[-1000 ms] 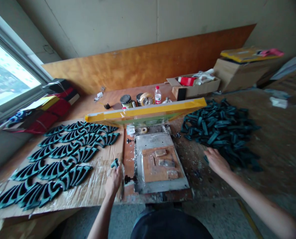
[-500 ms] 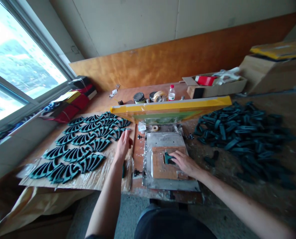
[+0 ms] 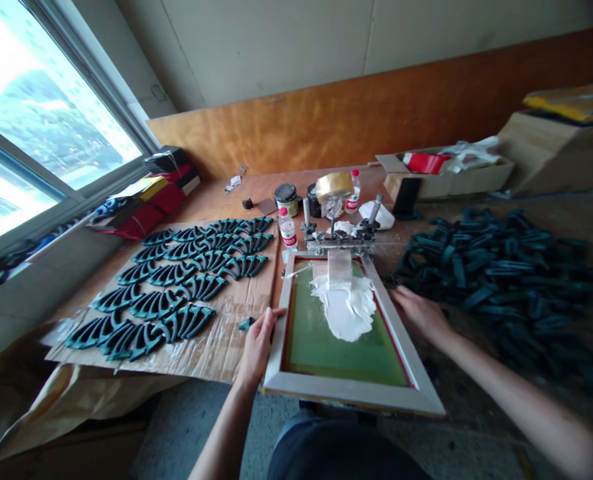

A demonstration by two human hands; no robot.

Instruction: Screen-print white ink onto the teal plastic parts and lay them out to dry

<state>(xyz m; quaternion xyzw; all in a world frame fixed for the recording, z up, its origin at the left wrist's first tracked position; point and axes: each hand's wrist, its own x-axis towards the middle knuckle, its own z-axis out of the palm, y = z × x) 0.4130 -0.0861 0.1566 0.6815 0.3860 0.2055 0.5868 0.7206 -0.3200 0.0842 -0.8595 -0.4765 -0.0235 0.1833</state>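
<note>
Frame of silver-grey metal [image 3: 346, 389], rectangular, with green mesh [image 3: 306, 350], is between both hands; thick white paste [image 3: 347, 319] lies on mesh. Left hand [image 3: 259, 343] touches left side, one fingertip on rim; right hand [image 3: 421, 317] is beside right side, near heap of dark-green plastic pieces [image 3: 491, 267], contact unclear. Whether fingers clamp, cannot tell. Risks: uneven push may twist frame; tilt may let paste run; left-hand movement may knock small dark-green piece [image 3: 246, 324] just beside it.
</note>
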